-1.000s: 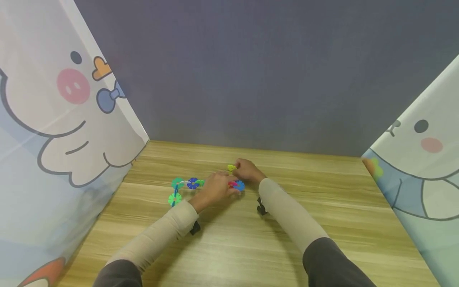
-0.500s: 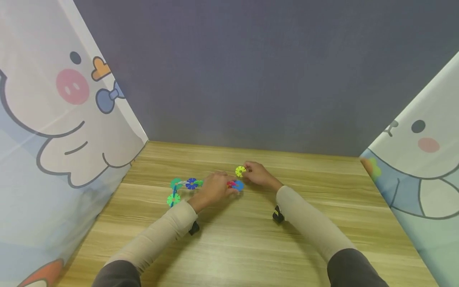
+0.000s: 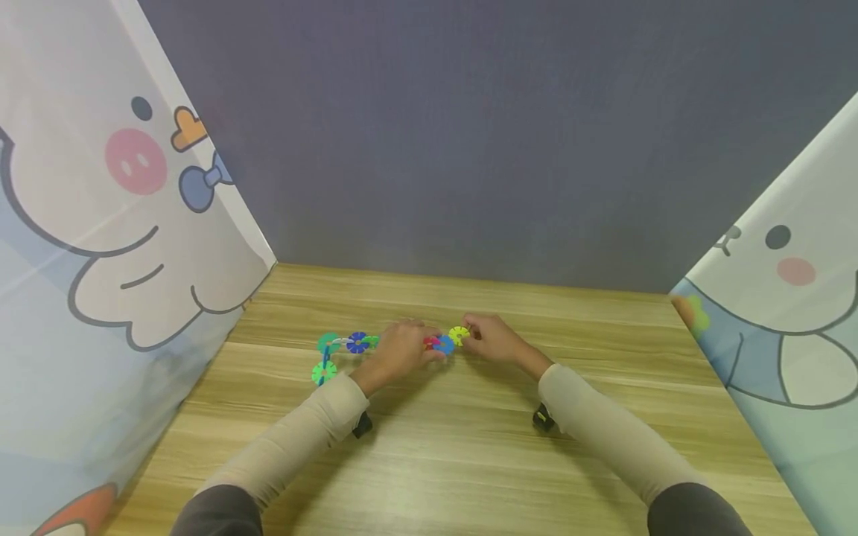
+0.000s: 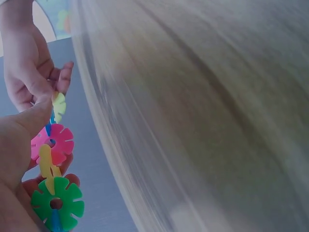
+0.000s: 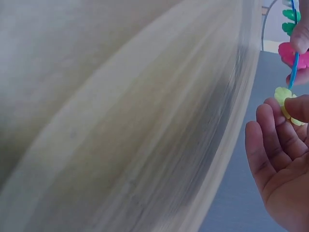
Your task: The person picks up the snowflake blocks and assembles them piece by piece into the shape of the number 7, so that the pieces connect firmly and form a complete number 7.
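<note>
On the wooden tabletop (image 3: 469, 461), between two cartoon-printed side screens (image 3: 100, 223), the left hand (image 3: 401, 351) pinches the near end of a chain of toy discs (image 3: 348, 346), its thumb and fingers closed on the pink disc (image 4: 54, 143) and the blue disc (image 3: 445, 345) joined to it. The right hand (image 3: 494, 340) pinches a single yellow disc (image 3: 459, 334) between thumb and forefinger, the remaining fingers relaxed, and holds it just beside, possibly touching, the blue disc. For a clean joint, the yellow disc should be turned so that one of its notches faces a notch of the blue disc edge-on, at a right angle, then pushed straight in while the left hand holds the chain steady; a slanted push would likely bend or skid the thin plastic. The discs are flat, thin, glossy plastic with scalloped, flower-like rims and a small centre hole; the wrist views show a green disc (image 4: 57, 203) further along the chain. The tabletop has a smooth, pale, straight-grained surface. Behind it stands a plain grey wall (image 3: 503, 134).
</note>
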Action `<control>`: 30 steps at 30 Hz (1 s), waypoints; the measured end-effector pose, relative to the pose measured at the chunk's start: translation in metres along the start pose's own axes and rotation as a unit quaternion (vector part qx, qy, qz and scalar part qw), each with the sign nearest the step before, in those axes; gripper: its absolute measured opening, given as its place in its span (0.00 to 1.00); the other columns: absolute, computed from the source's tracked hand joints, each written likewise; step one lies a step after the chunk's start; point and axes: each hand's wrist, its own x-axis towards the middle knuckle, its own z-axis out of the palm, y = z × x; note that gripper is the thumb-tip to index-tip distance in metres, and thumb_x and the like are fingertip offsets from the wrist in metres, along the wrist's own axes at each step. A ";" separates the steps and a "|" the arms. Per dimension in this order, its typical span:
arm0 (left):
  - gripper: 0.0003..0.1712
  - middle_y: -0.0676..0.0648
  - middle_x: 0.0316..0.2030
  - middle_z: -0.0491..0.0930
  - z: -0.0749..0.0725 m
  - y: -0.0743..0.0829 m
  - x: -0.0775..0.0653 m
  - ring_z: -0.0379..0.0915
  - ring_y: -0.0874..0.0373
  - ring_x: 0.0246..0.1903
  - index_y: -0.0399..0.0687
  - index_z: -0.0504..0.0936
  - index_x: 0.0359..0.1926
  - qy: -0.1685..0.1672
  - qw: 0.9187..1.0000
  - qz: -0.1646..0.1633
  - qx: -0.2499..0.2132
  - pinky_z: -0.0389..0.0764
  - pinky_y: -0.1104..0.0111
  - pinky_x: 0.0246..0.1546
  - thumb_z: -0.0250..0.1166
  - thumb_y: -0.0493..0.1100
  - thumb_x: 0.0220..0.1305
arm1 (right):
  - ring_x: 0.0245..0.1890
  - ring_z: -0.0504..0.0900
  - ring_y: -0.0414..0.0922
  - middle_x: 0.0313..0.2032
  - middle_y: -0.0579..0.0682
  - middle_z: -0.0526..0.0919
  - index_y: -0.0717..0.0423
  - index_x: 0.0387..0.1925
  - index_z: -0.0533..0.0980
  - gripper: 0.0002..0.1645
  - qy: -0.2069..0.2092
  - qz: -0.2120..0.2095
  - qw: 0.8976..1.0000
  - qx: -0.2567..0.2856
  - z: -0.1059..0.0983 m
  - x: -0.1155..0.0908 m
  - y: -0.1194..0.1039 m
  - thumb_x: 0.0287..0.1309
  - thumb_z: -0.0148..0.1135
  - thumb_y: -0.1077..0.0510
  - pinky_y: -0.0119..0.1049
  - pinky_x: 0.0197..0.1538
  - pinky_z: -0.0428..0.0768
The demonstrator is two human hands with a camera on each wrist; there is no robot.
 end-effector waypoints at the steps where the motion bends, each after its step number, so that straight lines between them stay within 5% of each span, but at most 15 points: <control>1: 0.29 0.48 0.47 0.89 0.000 0.000 0.000 0.86 0.48 0.50 0.55 0.88 0.54 0.000 1.000 -0.001 -0.002 0.89 0.58 0.44 0.74 0.64 0.56 | 0.16 0.63 0.32 0.17 0.39 0.71 0.53 0.39 0.75 0.05 0.000 -0.005 1.000 -0.008 0.000 -0.001 -0.001 0.63 0.63 0.62 0.25 0.22 0.64; 17: 0.29 0.48 0.49 0.89 0.001 0.000 0.003 0.86 0.48 0.51 0.55 0.87 0.54 -0.006 1.000 -0.019 -0.013 0.88 0.55 0.50 0.74 0.64 0.56 | 0.16 0.60 0.31 0.17 0.40 0.72 0.54 0.43 0.76 0.05 -0.016 -0.018 0.999 -0.037 -0.006 -0.018 -0.008 0.67 0.62 0.61 0.24 0.21 0.63; 30: 0.27 0.51 0.48 0.89 0.001 0.003 0.007 0.86 0.50 0.49 0.56 0.88 0.53 0.002 1.000 -0.011 -0.020 0.87 0.56 0.50 0.73 0.64 0.57 | 0.17 0.61 0.31 0.17 0.39 0.71 0.55 0.37 0.79 0.02 0.014 -0.052 0.996 -0.074 -0.001 -0.020 -0.007 0.66 0.65 0.61 0.24 0.22 0.64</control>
